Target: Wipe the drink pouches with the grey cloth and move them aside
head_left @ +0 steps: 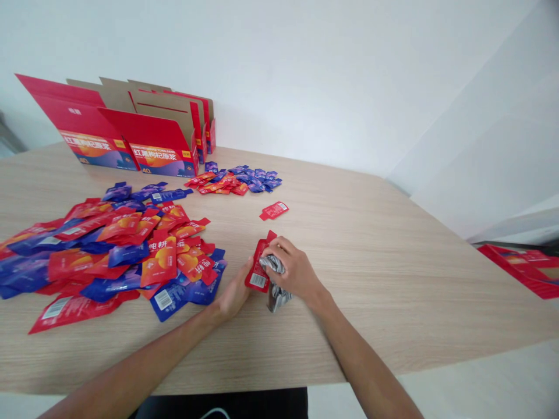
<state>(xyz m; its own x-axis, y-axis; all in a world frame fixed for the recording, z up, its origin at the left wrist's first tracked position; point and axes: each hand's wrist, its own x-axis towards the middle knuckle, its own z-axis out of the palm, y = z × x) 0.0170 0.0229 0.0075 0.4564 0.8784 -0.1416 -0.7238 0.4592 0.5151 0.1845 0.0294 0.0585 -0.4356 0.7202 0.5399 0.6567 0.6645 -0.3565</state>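
Observation:
My right hand [292, 269] is closed around a crumpled silvery packet [276, 291] and also touches a red sachet [258, 272] standing on edge on the wooden table [393, 279]. My left hand [233, 295] rests on the table with its fingers against the lower left side of that red sachet; its fingers are partly hidden. Just left of my hands spreads a large heap of red and blue sachets [109, 256].
A smaller pile of red and blue sachets [238, 179] lies farther back, with a single red sachet [274, 210] apart from it. Open red cardboard boxes [131, 131] stand at the back left against the wall. More red packaging [519, 267] lies off the table's right edge.

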